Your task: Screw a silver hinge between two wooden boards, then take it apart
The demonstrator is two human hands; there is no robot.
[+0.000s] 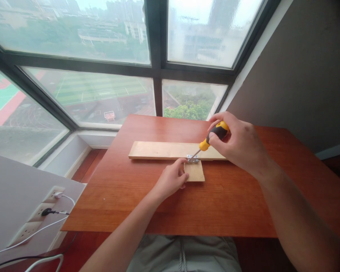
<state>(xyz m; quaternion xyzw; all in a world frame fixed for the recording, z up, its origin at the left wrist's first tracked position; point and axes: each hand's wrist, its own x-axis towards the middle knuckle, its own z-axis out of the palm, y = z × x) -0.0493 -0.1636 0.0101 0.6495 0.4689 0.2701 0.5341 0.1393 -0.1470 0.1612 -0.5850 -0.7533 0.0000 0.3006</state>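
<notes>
My right hand (239,141) is closed round the yellow and black handle of a screwdriver (217,132), which slants down to the left. Its tip meets a small silver metal hinge (192,158), though whether it sits in a screw is too small to tell. The hinge lies where a long pale wooden board (158,149) meets a small square wooden piece (195,173). At the square piece's left edge, my left hand (174,176) grips it between thumb and fingers, with the index fingertip close to the hinge. My right hand hides part of the long board.
Both wooden parts lie flat on a reddish-brown table (116,204), whose front edge is close to my lap. Large framed windows (102,90) rise behind it. A grey wall (294,75) stands at the right. Wall sockets (38,217) with plugged-in cables are at the lower left.
</notes>
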